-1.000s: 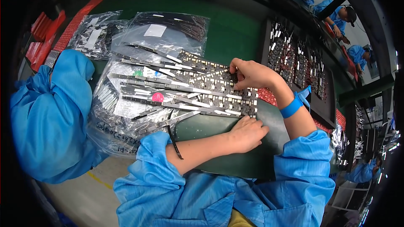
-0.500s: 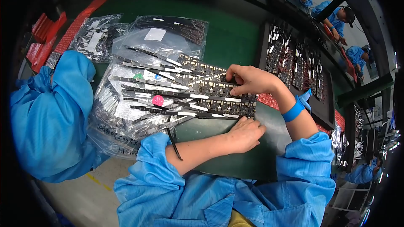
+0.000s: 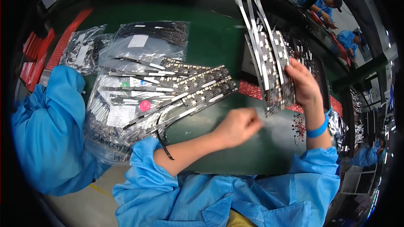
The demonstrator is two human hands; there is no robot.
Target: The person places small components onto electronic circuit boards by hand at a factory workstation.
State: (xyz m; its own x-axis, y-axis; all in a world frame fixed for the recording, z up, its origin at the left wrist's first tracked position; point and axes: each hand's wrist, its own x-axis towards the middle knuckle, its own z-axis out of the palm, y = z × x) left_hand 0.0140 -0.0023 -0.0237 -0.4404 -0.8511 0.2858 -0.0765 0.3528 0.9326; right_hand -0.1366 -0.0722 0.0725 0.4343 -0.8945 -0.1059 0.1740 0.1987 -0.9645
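Observation:
My right hand (image 3: 304,83) grips the side of a raised circuit board panel (image 3: 275,73), which stands steeply tilted. Long black-and-white flat strips run up past the panel's upper edge. Below and left of it, my left hand (image 3: 235,128) hovers over the bench with fingers curled in, nothing visible in them and slightly blurred. Several more circuit board panels (image 3: 210,94) with strips attached lie overlapping on a clear plastic bag (image 3: 101,147), left of my hands.
Behind lie further plastic bags (image 3: 136,52) of strips. A black tray (image 3: 246,67) of boards stands at right, partly hidden by the raised panel. Red bubble wrap (image 3: 250,89) and small dark-red parts (image 3: 299,128) lie near it. A blue-sleeved person (image 3: 46,130) sits close at left.
My right hand has lifted a circuit board panel off the pile and swung it up to the right. My left hand has come off the bench beside the pile, and its fingers have curled.

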